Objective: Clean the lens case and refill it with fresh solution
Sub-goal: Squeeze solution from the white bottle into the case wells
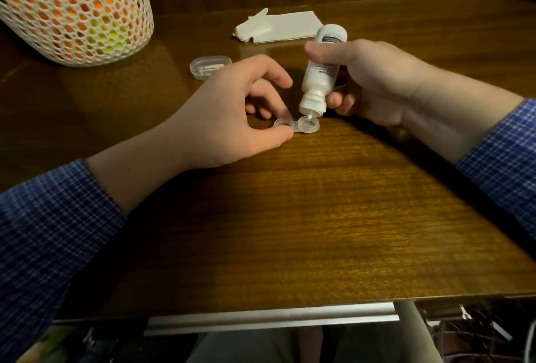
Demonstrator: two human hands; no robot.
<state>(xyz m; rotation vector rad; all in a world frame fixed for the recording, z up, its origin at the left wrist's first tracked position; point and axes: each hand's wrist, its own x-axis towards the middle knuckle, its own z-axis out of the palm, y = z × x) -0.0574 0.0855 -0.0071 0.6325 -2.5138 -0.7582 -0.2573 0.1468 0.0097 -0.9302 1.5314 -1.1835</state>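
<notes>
glossy wood table [290, 217], clear plastic (smooth) lens case [297, 125]

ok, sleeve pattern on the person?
Blue with a fine white check, on both sleeves; head view.

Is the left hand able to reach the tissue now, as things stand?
Probably not at once. The left hand pinches the lens case while the right hand tips the bottle over it. The tissue lies beyond, unblocked, but the case must be released first.

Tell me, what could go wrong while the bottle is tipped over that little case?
The solution bottle is upside down, its tip right above the lens case, so a hard squeeze by the right hand might overflow that well. The left hand only pinches one end, so the case could slide or tip.
</notes>
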